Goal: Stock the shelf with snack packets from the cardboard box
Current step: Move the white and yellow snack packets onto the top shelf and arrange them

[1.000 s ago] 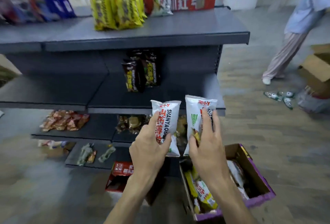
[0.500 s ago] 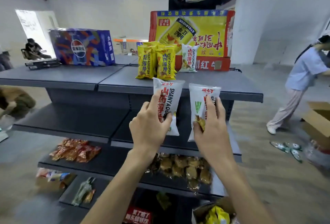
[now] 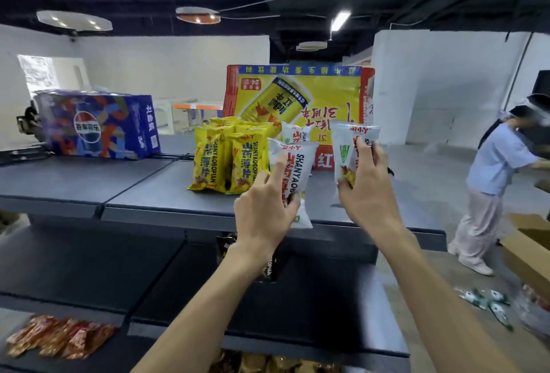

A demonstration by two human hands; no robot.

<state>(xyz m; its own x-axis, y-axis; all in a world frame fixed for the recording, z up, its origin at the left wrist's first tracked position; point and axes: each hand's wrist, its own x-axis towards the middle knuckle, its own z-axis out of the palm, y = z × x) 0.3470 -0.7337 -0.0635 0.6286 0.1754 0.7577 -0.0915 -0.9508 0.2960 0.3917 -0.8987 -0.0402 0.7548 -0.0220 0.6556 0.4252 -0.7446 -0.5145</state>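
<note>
My left hand grips a white snack packet upright over the front of the grey top shelf. My right hand holds a second white snack packet a little higher and to the right. Several yellow packets stand on the top shelf just left of my left hand, and another white packet stands behind them. The cardboard box I took the packets from is out of view.
A blue soda carton and a red-and-yellow drink carton stand on the top shelf. Lower shelves hold dark packets and red packets. A person in a blue shirt bends over a cardboard box at right; packets lie on the floor.
Both hands have risen with their white packets from beside the low box to the top shelf, reaching toward the yellow packets. My view has tilted upward.
</note>
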